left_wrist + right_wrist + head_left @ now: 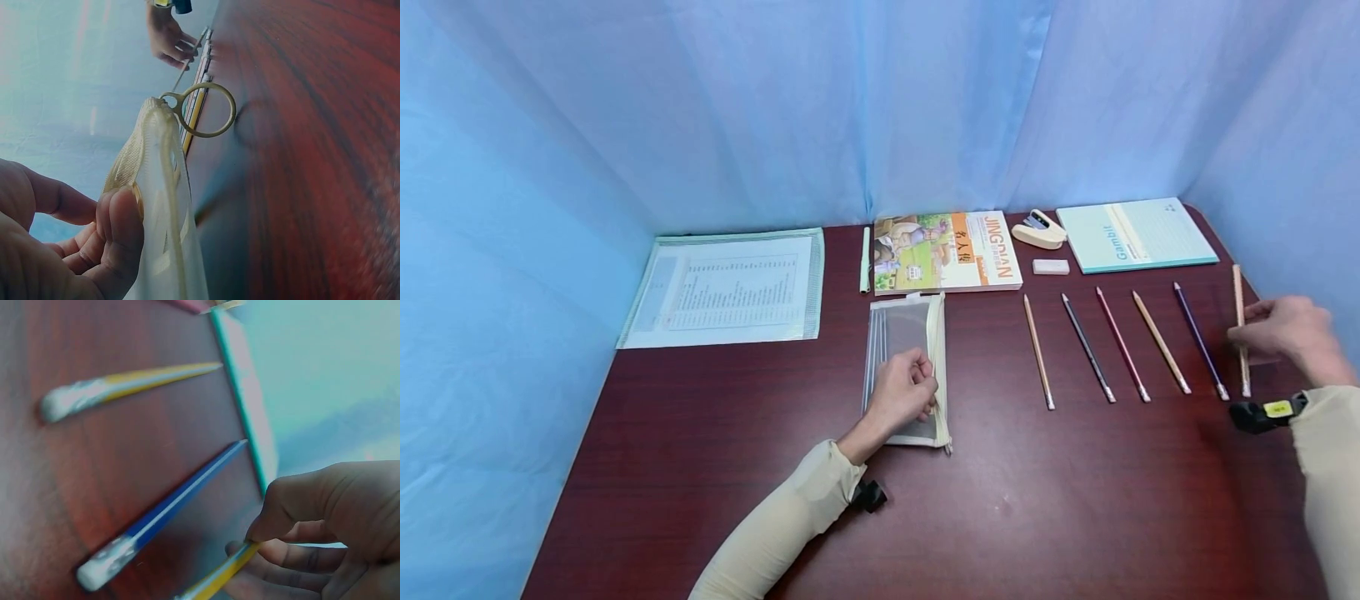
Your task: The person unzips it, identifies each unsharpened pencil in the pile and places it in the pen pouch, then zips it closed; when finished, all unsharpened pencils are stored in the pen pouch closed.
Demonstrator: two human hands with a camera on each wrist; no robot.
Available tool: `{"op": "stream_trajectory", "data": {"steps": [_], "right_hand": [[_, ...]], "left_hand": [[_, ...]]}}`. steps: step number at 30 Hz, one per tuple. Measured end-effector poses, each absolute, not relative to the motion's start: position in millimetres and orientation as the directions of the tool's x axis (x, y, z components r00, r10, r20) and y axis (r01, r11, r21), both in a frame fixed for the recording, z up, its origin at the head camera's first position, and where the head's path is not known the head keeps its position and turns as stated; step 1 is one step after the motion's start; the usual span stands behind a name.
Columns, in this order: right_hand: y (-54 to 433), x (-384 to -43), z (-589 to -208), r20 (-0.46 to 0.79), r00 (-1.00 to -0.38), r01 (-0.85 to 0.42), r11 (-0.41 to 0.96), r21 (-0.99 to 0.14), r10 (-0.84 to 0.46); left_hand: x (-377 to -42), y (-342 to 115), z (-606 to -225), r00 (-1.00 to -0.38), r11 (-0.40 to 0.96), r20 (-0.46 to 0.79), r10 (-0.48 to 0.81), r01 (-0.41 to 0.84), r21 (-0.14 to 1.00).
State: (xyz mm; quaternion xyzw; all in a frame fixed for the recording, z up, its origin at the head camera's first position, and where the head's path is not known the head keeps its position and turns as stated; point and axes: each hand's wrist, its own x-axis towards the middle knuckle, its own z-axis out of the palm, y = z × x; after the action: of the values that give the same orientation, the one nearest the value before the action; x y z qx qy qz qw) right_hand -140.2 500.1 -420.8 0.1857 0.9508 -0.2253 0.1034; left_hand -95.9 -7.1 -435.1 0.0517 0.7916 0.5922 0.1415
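My left hand (904, 385) pinches the zippered edge of a see-through mesh pencil pouch (913, 321), which lies mid-table. A ring-shaped zipper pull (232, 111) sticks out from the pouch's end in the left wrist view. At the far right, my right hand (1288, 329) grips a yellow pencil (1239, 292) between thumb and fingers; its tip points away from me and its eraser end towards me. Left of that hand lies a dark blue pencil (1199, 337), then another yellow pencil (1161, 342) and a red pencil (1122, 342).
Farther left lie a dark pencil (1087, 346) and a yellow one (1038, 350). Along the back are a notebook (1138, 236), a stapler (1047, 235), an eraser (1050, 267), a book (925, 254), a pale green pen (865, 258) and a document folder (722, 287). Blue curtains (737, 125) enclose the table.
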Motion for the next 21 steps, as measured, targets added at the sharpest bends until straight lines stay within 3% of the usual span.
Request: {"op": "stream_trajectory", "data": {"steps": [3,6,9,11,13,16,21], "right_hand": [[501,-135,-418,-0.282,-0.909,0.414,0.737,-0.534,0.306],[500,-131,-420,-0.297,-0.928,0.373,0.552,-0.745,0.225],[497,-128,-425,-0.301,-0.952,0.307,0.185,-0.933,0.062],[492,-127,-429,-0.277,-0.96,0.281,-0.076,-0.957,-0.049],[483,-125,-433,-0.238,-0.961,0.267,-0.249,-0.931,-0.142],[465,-125,-435,-0.212,-0.954,0.27,-0.3,-0.915,-0.212],[424,-127,-436,-0.225,-0.941,0.287,-0.241,-0.927,-0.253]], "left_hand": [[-96,-7,-435,-0.953,0.288,-0.164,0.255,-0.087,0.954],[-95,-8,-435,-0.954,0.294,-0.161,0.253,-0.083,0.952],[-95,-8,-434,-0.955,0.297,-0.16,0.251,-0.082,0.951],[-95,-8,-434,-0.955,0.295,-0.161,0.25,-0.083,0.952],[-95,-7,-435,-0.954,0.292,-0.162,0.251,-0.085,0.953],[-96,-7,-436,-0.954,0.286,-0.164,0.251,-0.089,0.954],[-96,-8,-436,-0.954,0.279,-0.165,0.251,-0.092,0.956]]}}
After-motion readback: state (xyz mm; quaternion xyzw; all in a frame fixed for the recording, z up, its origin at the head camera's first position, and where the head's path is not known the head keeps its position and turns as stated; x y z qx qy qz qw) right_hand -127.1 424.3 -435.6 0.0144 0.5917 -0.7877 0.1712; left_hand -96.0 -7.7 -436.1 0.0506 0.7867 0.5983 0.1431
